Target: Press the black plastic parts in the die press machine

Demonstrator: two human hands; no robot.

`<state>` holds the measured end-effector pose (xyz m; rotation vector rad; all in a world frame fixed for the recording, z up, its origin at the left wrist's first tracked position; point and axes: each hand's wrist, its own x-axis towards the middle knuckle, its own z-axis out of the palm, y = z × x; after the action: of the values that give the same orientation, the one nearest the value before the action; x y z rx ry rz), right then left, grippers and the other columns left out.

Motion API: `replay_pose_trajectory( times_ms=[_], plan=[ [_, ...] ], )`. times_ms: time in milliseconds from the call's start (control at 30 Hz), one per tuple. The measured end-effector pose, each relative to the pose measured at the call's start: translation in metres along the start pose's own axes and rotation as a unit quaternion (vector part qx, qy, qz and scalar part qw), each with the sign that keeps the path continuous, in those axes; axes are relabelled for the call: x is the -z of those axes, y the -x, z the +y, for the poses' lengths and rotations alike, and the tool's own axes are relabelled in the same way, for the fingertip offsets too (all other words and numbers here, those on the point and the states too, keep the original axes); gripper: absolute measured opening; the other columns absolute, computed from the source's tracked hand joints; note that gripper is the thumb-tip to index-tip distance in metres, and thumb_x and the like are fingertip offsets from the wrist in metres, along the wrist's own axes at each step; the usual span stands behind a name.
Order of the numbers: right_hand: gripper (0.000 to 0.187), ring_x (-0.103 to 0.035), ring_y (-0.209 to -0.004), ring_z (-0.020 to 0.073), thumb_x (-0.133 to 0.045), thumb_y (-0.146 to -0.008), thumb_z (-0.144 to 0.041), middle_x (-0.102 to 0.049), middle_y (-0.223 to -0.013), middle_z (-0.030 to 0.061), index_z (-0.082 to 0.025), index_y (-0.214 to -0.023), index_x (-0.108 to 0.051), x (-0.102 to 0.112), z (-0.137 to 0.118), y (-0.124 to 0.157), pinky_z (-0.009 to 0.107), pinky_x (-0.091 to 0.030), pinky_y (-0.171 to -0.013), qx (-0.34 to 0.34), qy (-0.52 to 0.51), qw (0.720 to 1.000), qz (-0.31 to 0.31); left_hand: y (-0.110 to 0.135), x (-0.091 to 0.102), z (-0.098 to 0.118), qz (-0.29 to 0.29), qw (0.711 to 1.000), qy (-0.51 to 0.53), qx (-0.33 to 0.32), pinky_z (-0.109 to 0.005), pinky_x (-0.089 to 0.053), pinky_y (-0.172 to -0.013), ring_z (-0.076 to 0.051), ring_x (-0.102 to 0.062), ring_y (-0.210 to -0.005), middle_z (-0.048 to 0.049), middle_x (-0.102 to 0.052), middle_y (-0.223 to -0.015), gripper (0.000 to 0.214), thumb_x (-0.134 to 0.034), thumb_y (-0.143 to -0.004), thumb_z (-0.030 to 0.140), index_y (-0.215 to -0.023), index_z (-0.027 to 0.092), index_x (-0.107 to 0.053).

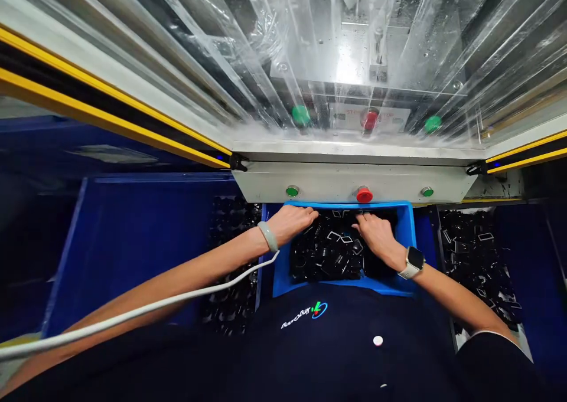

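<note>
A blue plastic bin (406,225) holds a heap of small glossy black parts (325,254), some with a pale rectangular outline. Over its back left corner is my left hand (295,220), closed, fingers curled together by the rim; what they grip, if anything, is hidden. My right hand (375,232) reaches into the back right of the bin, its fingertips down at the black parts and the thumb held apart. Nothing can be seen in its grasp. A wristband (267,237) with a white cable (177,298) is on my left wrist; a watch (413,261) is on the right.
Behind the bin, a pale machine panel (328,180) carries two green buttons and a red button (364,195). Clear plastic strips (248,48) hang above. Yellow-black posts (115,104) flank the opening. More black parts (481,254) lie in containers on both sides.
</note>
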<state>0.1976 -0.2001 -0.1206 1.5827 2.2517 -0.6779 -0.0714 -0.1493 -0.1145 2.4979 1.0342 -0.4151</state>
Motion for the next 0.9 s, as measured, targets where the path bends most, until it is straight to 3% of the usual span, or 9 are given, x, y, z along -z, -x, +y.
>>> replay_pose_trajectory(
  times_ms=[100, 267, 467, 567, 633, 700, 800, 900],
  plan=[
    [0.035, -0.068, -0.104, 0.0294, -0.039, -0.108, -0.016, -0.066, -0.129, 0.0260, -0.010, -0.135, -0.059, -0.011, -0.013, -0.017, 0.035, -0.050, -0.073, -0.008, 0.009, 1.000, -0.003, -0.001, -0.004, 0.002, 0.022, 1.000, -0.008, 0.004, -0.034, -0.047, -0.073, -0.023, -0.067, -0.074, -0.0099, -0.070, -0.087, 0.027, -0.046, -0.093, -0.004, -0.101, 0.014, -0.065],
    [0.050, -0.066, -0.107, 0.0307, -0.030, -0.098, 0.001, -0.067, -0.127, 0.0255, -0.009, -0.136, -0.060, -0.012, -0.010, -0.015, 0.038, -0.051, -0.079, 0.005, 0.017, 1.000, -0.018, 0.007, -0.012, 0.004, 0.037, 0.999, -0.005, 0.005, -0.039, -0.043, -0.078, -0.026, -0.066, -0.084, -0.0140, -0.068, -0.093, 0.026, -0.046, -0.093, -0.003, -0.088, 0.014, -0.065],
    [0.045, -0.067, -0.106, 0.0297, -0.032, -0.098, 0.000, -0.071, -0.122, 0.0236, -0.009, -0.129, -0.064, -0.007, 0.002, -0.003, 0.039, -0.056, -0.083, 0.007, 0.008, 1.000, -0.004, 0.015, -0.015, 0.002, 0.025, 0.999, -0.007, -0.020, -0.041, -0.040, -0.082, -0.027, -0.061, -0.089, -0.0125, -0.070, -0.090, 0.020, -0.057, -0.090, 0.001, -0.082, 0.017, -0.066],
    [0.037, -0.068, -0.108, 0.0282, -0.035, -0.104, -0.007, -0.072, -0.120, 0.0195, -0.010, -0.125, -0.065, -0.005, 0.014, 0.005, 0.039, -0.058, -0.087, 0.014, -0.010, 1.000, 0.012, 0.024, -0.004, 0.004, 0.060, 0.996, 0.054, -0.029, -0.040, -0.043, -0.086, -0.026, -0.060, -0.097, -0.0101, -0.072, -0.098, 0.016, -0.061, -0.087, 0.002, -0.085, 0.018, -0.063],
    [0.033, -0.069, -0.112, 0.0260, -0.039, -0.107, -0.013, -0.073, -0.122, 0.0167, -0.012, -0.127, -0.065, -0.002, 0.022, 0.013, 0.038, -0.058, -0.093, 0.027, -0.058, 0.997, 0.050, 0.028, 0.007, 0.007, 0.096, 0.984, 0.148, -0.033, -0.039, -0.047, -0.090, -0.025, -0.062, -0.104, -0.0084, -0.071, -0.109, 0.017, -0.061, -0.089, 0.006, -0.099, 0.019, -0.064],
    [0.029, -0.070, -0.114, 0.0241, -0.045, -0.107, -0.015, -0.074, -0.123, 0.0146, -0.014, -0.127, -0.066, 0.002, 0.027, 0.021, 0.039, -0.059, -0.098, 0.046, -0.142, 0.980, 0.128, 0.029, 0.016, 0.011, 0.134, 0.955, 0.262, -0.033, -0.039, -0.053, -0.095, -0.024, -0.065, -0.109, -0.0084, -0.070, -0.118, 0.030, -0.059, -0.091, 0.010, -0.119, 0.020, -0.060],
    [0.026, -0.072, -0.115, 0.0231, -0.052, -0.105, -0.016, -0.075, -0.124, 0.0128, -0.017, -0.126, -0.067, 0.011, 0.022, 0.033, 0.040, -0.060, -0.102, 0.100, -0.241, 0.926, 0.273, 0.022, 0.022, 0.018, 0.183, 0.914, 0.359, -0.040, -0.040, -0.056, -0.102, -0.023, -0.068, -0.112, -0.0091, -0.069, -0.121, 0.048, -0.060, -0.089, 0.010, -0.135, 0.020, -0.052],
    [0.028, -0.071, -0.119, 0.0220, -0.054, -0.104, -0.014, -0.075, -0.125, 0.0120, -0.019, -0.129, -0.067, 0.022, 0.003, 0.036, 0.041, -0.060, -0.104, 0.176, -0.239, 0.881, 0.369, 0.009, 0.023, 0.024, 0.206, 0.908, 0.361, -0.060, -0.040, -0.058, -0.101, -0.022, -0.069, -0.110, -0.0084, -0.069, -0.119, 0.056, -0.064, -0.085, 0.008, -0.139, 0.020, -0.050]
  ],
)
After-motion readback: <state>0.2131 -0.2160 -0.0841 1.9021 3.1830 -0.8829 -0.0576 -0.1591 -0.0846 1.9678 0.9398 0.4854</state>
